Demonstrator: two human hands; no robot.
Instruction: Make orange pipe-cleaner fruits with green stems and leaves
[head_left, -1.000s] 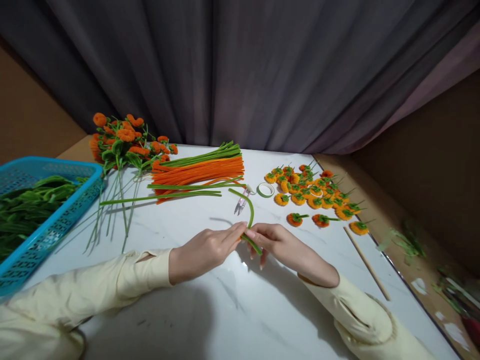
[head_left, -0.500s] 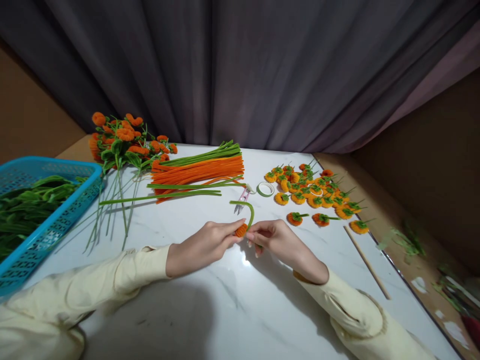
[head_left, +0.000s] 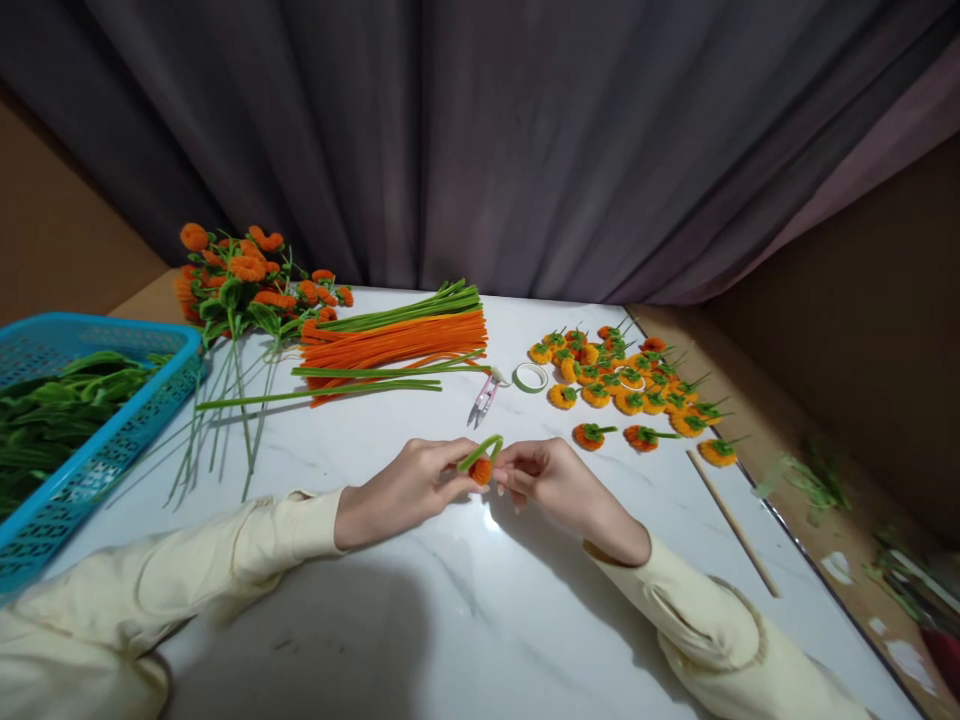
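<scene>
My left hand point(head_left: 409, 490) pinches a small orange pipe-cleaner flower point(head_left: 481, 471) above the middle of the table. A green pipe cleaner point(head_left: 480, 453) bends in a loop over the flower. My right hand point(head_left: 544, 480) has its fingertips closed at the flower's right side, by the lower end of the green pipe cleaner; the exact grip point is partly hidden. Just beyond the hands lie small pink-handled thread snips point(head_left: 484, 398), blades toward me. A roll of tape point(head_left: 531, 377) sits beside them.
Orange and green pipe cleaners point(head_left: 394, 340) lie in a pile behind the hands. Finished orange flowers point(head_left: 251, 270) and a blue basket point(head_left: 169, 390) of green leaves are at left. Several flower heads point(head_left: 630, 403) and a wooden stick point(head_left: 735, 525) lie at right.
The green pipe cleaner stood in a tall arch above the flower; now it is folded lower, close over it. Both hands stay nearly in place, the left turned slightly.
</scene>
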